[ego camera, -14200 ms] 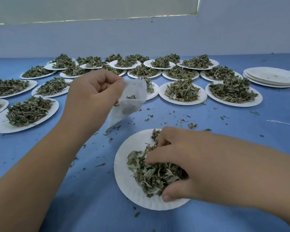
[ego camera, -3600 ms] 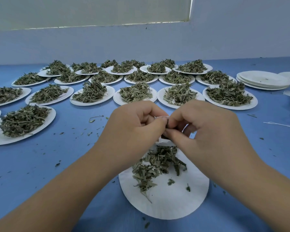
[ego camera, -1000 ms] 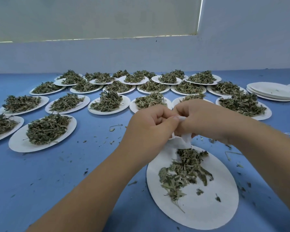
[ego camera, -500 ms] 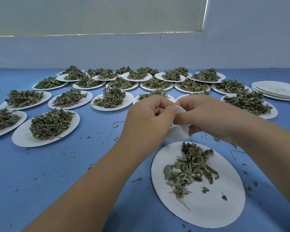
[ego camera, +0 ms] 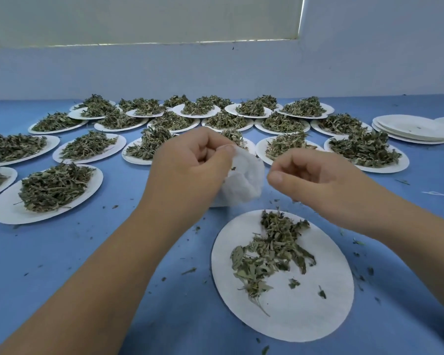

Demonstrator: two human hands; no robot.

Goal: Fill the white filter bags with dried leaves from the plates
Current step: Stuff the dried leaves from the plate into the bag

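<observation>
Head view.

- Near plate [ego camera: 292, 319]: white paper, on the blue table [ego camera: 62, 265]. It carries a thin scatter of dried leaves [ego camera: 272, 249] on its far half; its near half is bare.
- Filter bag [ego camera: 244, 180]: white, plump and crumpled, held in the air just beyond the near plate's far rim.
- Left hand [ego camera: 192, 162]: beyond the near plate and to its left. Thumb and curled fingers pinch the bag's upper edge.
- Right hand [ego camera: 315, 175]: above the near plate's far right rim, just beside the bag and apart from it. Its fingers are curled with the thumb tip at the forefinger; whether it pinches anything cannot be told.
- Heaped plates [ego camera: 5, 213]: many, in rows well beyond and left of the near plate.
- Empty plate stack [ego camera: 415, 128]: far right of the near plate.
- Loose crumbs: on the table all round the near plate.

Risks, as judged:
- The bag hangs from a single pinch, so its mouth may gape and spill if the hand tilts.
- A pinch of leaves carried across the gap can shed, adding to the crumbs.
- The brittle leaves may break if gripped hard.
</observation>
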